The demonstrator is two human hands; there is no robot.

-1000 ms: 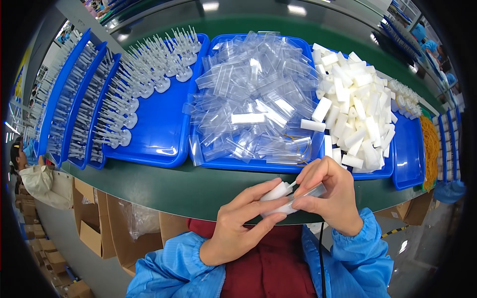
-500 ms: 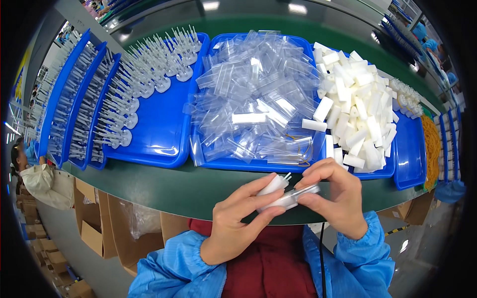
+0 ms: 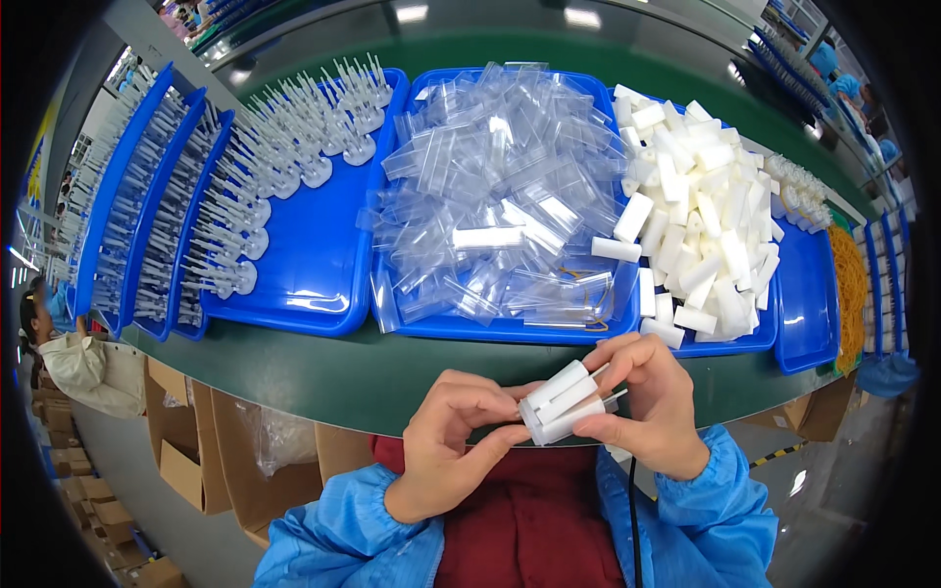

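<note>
In front of my body, over the table's near edge, both hands hold a small assembly (image 3: 563, 404) of white foam cylinders on a pale translucent base. Thin rods stick out of its far right end. My left hand (image 3: 449, 431) grips the base end with thumb and fingers. The thumb and fingers of my right hand (image 3: 649, 404) close round the other end, by the rods. Just beyond lies a heap of clear plastic sleeves (image 3: 480, 176), and to its right a pile of white foam cylinders (image 3: 701, 211).
A blue tray (image 3: 309, 260) at left bears upright rodded pieces (image 3: 230, 235); similar trays (image 3: 147, 206) are stacked beside it. Yellow rubber bands (image 3: 845, 294) lie at far right, past a blue tray (image 3: 806, 304). Cardboard boxes (image 3: 235, 441) stand below the table. A person (image 3: 59, 343) is at far left.
The assembly has turned, so its foam cylinders and rods now show more plainly, with the base toward my left hand. My right hand has come lower and slightly left.
</note>
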